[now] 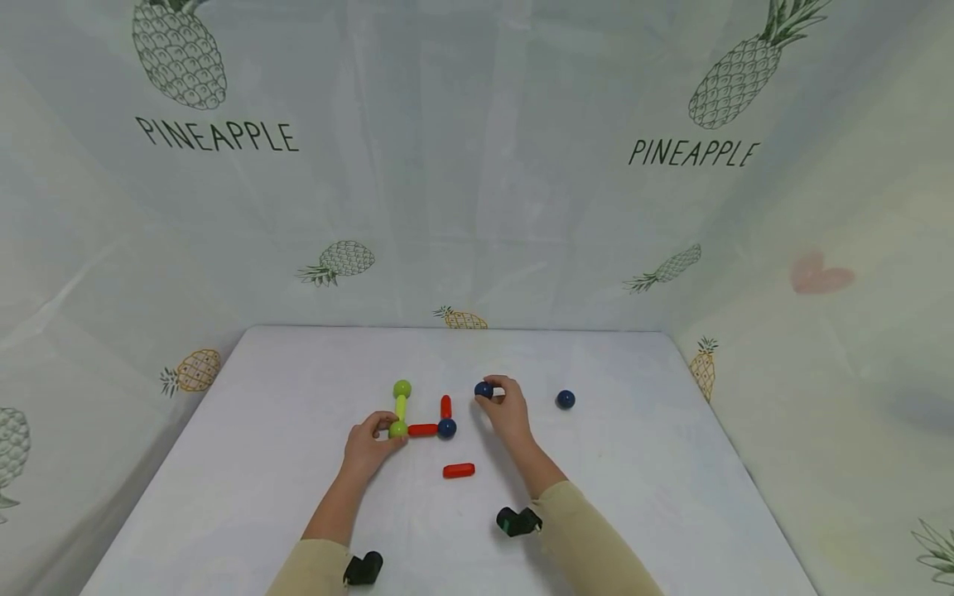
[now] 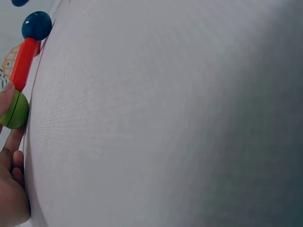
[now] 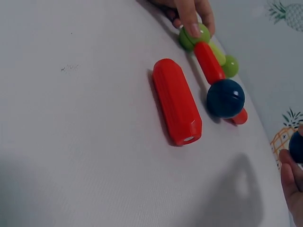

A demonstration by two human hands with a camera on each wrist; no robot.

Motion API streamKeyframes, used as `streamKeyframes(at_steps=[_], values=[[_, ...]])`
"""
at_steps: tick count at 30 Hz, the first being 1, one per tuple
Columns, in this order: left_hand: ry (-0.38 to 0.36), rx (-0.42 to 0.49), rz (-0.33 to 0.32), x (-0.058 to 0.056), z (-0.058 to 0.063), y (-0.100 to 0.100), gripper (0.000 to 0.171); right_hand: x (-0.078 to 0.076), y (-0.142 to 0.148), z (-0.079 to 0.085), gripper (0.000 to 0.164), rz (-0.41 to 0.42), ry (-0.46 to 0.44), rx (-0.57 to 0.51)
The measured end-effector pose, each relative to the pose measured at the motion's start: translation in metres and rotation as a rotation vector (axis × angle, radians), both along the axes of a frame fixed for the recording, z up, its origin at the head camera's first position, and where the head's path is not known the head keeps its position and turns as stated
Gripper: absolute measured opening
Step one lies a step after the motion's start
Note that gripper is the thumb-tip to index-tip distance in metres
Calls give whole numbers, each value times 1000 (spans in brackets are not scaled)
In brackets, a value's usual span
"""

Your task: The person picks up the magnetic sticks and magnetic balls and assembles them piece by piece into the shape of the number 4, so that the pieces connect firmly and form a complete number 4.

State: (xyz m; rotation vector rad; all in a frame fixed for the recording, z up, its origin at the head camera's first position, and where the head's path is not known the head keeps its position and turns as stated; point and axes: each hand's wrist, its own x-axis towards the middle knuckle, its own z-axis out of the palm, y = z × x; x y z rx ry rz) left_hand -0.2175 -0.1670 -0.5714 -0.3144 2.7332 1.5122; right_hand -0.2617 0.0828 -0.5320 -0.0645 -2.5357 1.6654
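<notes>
A joined frame of balls and rods lies on the white table. Its near green ball [image 1: 398,430] is pinched by my left hand [image 1: 367,447]. From that ball a yellow-green rod [image 1: 401,407] runs back to another green ball [image 1: 402,388]. A red rod [image 1: 422,430] links it rightward to a blue ball [image 1: 446,428], from which a second red rod [image 1: 445,406] points back. To the right, my right hand [image 1: 508,410] holds a separate blue ball [image 1: 484,390] between thumb and fingers. That ball shows only partly in the right wrist view.
A loose red rod [image 1: 458,470] lies in front of the frame. Another blue ball [image 1: 566,400] sits farther right on the table [image 1: 633,497]. Behind and beside the table hangs a pale cloth [image 1: 477,165] printed with pineapples.
</notes>
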Motion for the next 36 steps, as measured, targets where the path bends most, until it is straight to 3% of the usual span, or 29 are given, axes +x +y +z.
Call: streamKeyframes(at_steps=[13, 21, 36], values=[[4, 3, 1, 8, -1, -2, 40, -1, -22, 1, 45, 101, -23, 9], [37, 10, -11, 4, 3, -1, 40, -8, -31, 5, 40, 128, -27, -24], [64, 11, -8, 2, -2, -1, 38, -18, -43, -9, 40, 173, -81, -27]])
